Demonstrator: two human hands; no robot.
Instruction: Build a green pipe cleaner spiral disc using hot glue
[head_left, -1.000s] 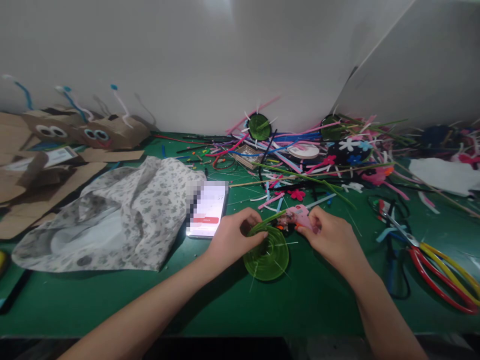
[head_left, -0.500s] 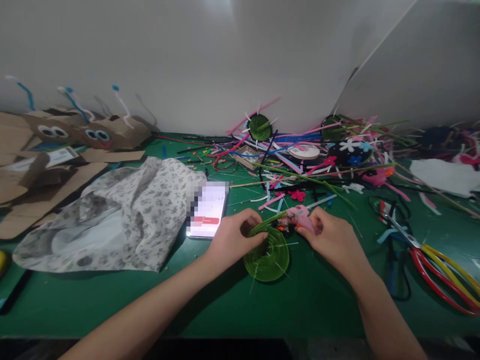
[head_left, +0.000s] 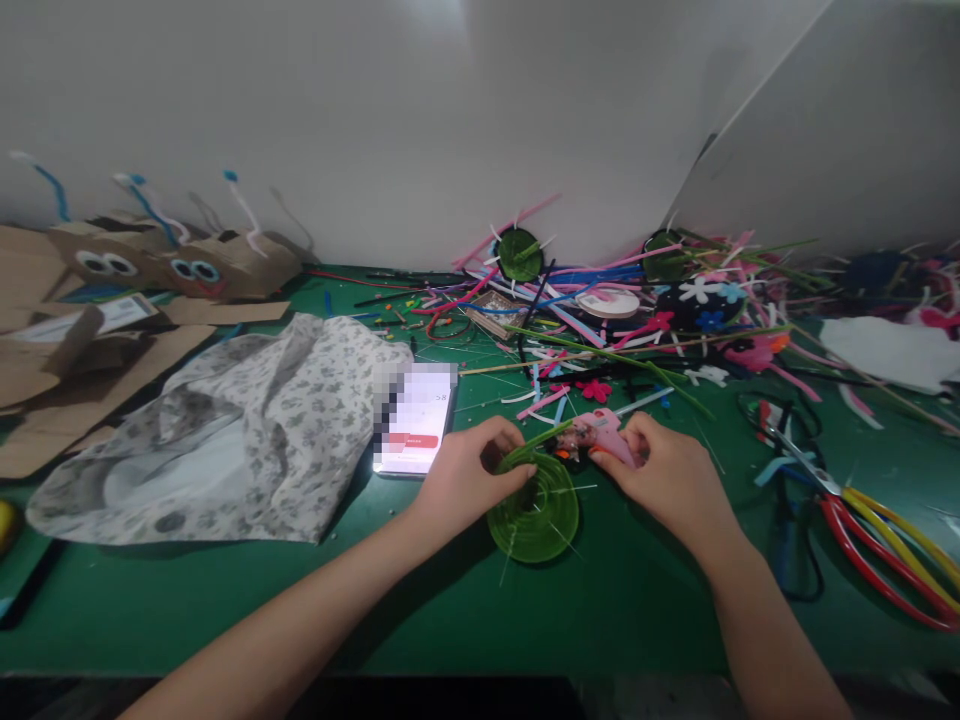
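My left hand (head_left: pixel 480 475) pinches the upper left edge of a green coiled disc (head_left: pixel 541 520), its thumb lying on the coil. A loose green strand end (head_left: pixel 546 436) sticks out past the fingers toward the right. Thin clear threads poke out from the disc. Closed around a pink glue gun (head_left: pixel 609 432), my right hand (head_left: pixel 652 462) is just right of the disc. The gun's front end, with small dark and orange bits about it, points left at the green strand; whether they touch cannot be made out.
A lit phone (head_left: pixel 417 420) and a patterned cloth (head_left: pixel 255 430) lie left. Cardboard figures (head_left: pixel 217 265) stand behind. Pipe cleaners (head_left: pixel 555 290) and felt flowers (head_left: pixel 596 390) are heaped along the wall. Red and yellow handled scissors (head_left: pixel 862 510) lie right, on the green table (head_left: pixel 420 620).
The glue gun in my right hand has shifted very slightly left. My left hand and the green disc look unmoved.
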